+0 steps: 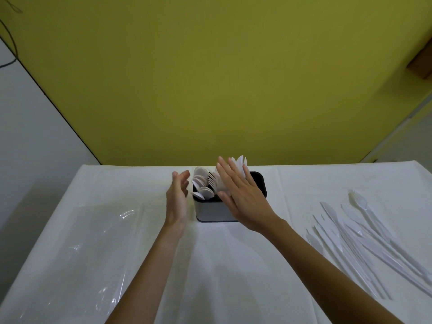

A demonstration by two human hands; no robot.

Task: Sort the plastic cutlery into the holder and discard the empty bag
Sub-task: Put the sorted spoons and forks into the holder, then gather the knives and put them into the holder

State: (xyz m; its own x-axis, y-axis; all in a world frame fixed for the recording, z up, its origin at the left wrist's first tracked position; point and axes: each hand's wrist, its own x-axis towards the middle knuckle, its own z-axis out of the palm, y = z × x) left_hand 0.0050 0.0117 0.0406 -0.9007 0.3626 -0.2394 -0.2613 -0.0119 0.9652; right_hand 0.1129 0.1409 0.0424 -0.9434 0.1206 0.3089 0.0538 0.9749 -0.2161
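You are mid-sort at the holder, with knives yet to go in.

On the table (233, 265), the empty bag (93, 242) lies flat on your left and loose knives (355, 242) lie well apart on your right. The holder (211, 210) already carries spoons (201, 184), forks and knives. Your right hand (243, 202), fingers spread and empty, hovers over it; your left hand (177, 202), also loose and empty, is beside it. Next, I judge, reach right for the knives.
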